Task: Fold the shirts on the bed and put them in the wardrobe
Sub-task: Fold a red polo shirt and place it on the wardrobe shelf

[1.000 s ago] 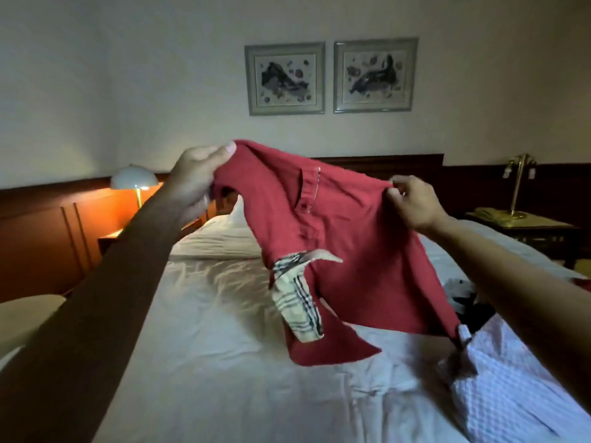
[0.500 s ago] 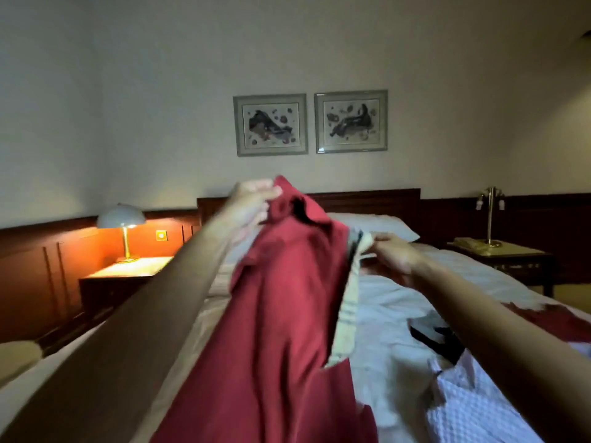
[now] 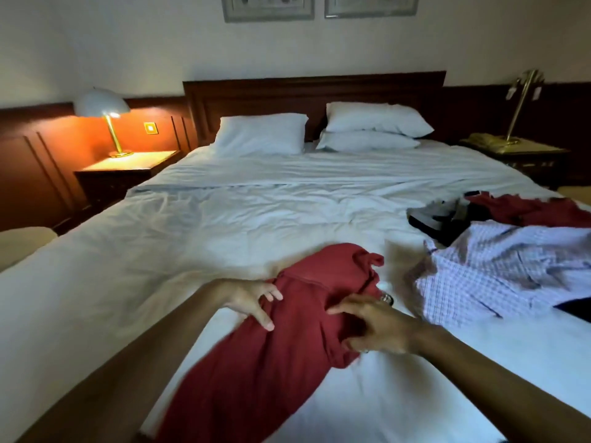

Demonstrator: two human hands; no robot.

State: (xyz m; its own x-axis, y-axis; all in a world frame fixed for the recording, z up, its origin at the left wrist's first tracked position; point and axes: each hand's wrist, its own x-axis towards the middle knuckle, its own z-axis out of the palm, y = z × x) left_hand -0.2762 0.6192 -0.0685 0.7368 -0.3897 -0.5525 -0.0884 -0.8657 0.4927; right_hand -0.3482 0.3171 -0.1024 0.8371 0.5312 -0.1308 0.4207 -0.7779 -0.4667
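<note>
I look down over a wide bed (image 3: 204, 238) with white sheets, in a dim room. At far left a lit lamp (image 3: 105, 119) stands on a nightstand (image 3: 128, 169). Nearer me, left of centre, the left hand (image 3: 252, 298) lies open, its fingers spread and fairly straight, with thumb and fingertips resting on the left edge of the red shirt (image 3: 287, 346). This shirt lies on the sheet in a long bunched strip that runs from the bottom of my view toward the middle of the bed. Its far end is rumpled into a lump, and by my reading it is neither flat nor folded. On its right side is the right hand (image 3: 374, 324), blurred: some fingers reach across the cloth and others curl low, so I cannot tell whether it pinches the fabric or only touches it. Just right of that hand lies a checked shirt (image 3: 499, 276), loose and crumpled. Beyond it are a dark item (image 3: 441, 219) I cannot identify and a red garment (image 3: 527, 209) near the bed's right side. At far right stands an unlit brass lamp (image 3: 521, 103). No wardrobe is in view. My worry from here is that folding the strip as it lies would trap creases and leave the fold lopsided. Spreading its right side outward could also drag it onto the checked shirt, since the two lie so near, and tangle them.
</note>
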